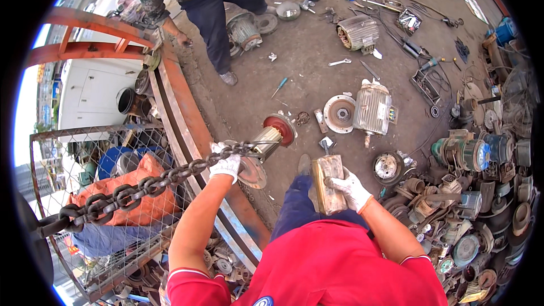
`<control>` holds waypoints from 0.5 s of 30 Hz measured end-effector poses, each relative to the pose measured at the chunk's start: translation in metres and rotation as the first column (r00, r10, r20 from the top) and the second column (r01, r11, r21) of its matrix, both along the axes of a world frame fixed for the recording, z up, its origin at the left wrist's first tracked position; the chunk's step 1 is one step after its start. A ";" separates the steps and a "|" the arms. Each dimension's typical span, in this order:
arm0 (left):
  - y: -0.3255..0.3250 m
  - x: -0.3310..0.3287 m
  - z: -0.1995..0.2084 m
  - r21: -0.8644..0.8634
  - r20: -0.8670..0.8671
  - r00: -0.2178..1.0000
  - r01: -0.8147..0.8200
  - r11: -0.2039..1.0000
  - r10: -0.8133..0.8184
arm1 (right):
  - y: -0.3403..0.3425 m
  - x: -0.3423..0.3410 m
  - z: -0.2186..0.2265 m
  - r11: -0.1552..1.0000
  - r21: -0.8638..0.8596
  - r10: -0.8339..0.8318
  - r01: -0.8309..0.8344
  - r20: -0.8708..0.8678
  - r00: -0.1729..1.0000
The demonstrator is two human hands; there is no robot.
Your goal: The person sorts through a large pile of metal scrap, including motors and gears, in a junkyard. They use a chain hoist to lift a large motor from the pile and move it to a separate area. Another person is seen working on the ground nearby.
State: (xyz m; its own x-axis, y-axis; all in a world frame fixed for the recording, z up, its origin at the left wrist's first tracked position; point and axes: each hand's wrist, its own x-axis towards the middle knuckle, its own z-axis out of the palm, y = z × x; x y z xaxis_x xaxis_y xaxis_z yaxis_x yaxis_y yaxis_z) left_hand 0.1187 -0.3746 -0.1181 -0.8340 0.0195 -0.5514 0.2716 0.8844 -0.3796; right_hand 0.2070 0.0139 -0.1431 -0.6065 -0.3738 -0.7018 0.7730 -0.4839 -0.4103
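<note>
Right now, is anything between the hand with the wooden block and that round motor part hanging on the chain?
Nothing visible: the right hand holds the wooden block beside the rotor, open air between. The left hand grips the chain.

Outdoor motor repair yard: electric motors [371,109], scattered tools [340,62], scrap parts pile [481,215].

**Chain and wooden block in hand**

A heavy, dark steel chain [141,187] stretches taut from lower left up to the motor rotor [272,133], which hangs tilted above the ground. A worn wooden block [327,184] stands upright, just right of it.
</note>
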 end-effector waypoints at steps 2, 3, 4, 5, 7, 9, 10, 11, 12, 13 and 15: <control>0.014 -0.011 0.021 -0.024 0.116 0.993 -0.023 0.999 0.026 | 0.000 -0.001 0.000 1.000 0.005 0.006 -0.006 0.000 1.000; 0.013 -0.009 0.018 -0.004 0.079 0.997 -0.017 1.000 0.017 | 0.000 -0.002 0.000 1.000 0.008 0.007 -0.007 0.001 1.000; 0.008 -0.004 0.015 0.013 0.041 0.999 -0.012 1.000 0.012 | 0.000 -0.003 0.001 1.000 0.014 0.010 -0.010 0.001 1.000; 0.002 0.000 0.009 0.031 0.002 1.000 -0.007 1.000 0.007 | -0.001 -0.003 0.001 1.000 0.022 0.013 -0.013 0.003 1.000; -0.013 0.001 -0.008 0.079 0.003 1.000 0.008 0.997 -0.008 | -0.001 -0.003 0.001 0.999 0.030 0.014 -0.014 0.004 1.000; -0.022 0.005 -0.021 0.068 0.002 1.000 -0.018 0.998 0.018 | -0.001 -0.004 0.000 0.999 0.032 0.014 -0.014 0.002 1.000; -0.017 0.003 -0.018 0.035 0.002 0.999 -0.047 0.998 0.047 | 0.000 -0.005 -0.001 1.000 0.022 0.011 -0.011 0.000 1.000; -0.013 0.002 -0.014 0.003 0.001 0.997 -0.077 0.997 0.077 | 0.001 -0.005 -0.002 1.000 0.013 0.009 -0.009 -0.003 1.000; -0.010 0.001 -0.009 0.012 0.032 0.998 -0.052 0.999 0.052 | 0.001 -0.005 -0.003 1.000 0.004 0.007 -0.007 -0.005 1.000; -0.004 -0.003 0.001 0.022 0.056 0.998 -0.030 0.999 0.029 | 0.002 -0.006 -0.003 1.000 0.009 0.004 -0.004 0.002 1.000; -0.017 0.005 -0.014 0.083 -0.039 0.998 0.049 0.995 -0.046 | 0.001 -0.005 -0.002 1.000 0.020 -0.002 0.001 0.017 1.000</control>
State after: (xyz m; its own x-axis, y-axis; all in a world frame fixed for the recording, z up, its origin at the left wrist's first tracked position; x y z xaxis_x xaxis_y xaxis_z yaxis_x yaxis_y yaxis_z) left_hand 0.1240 -0.3919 -0.1319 -0.8511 0.1039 -0.5146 0.3007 0.8999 -0.3157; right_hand 0.2023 0.0149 -0.1452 -0.5948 -0.3588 -0.7194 0.7793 -0.4768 -0.4065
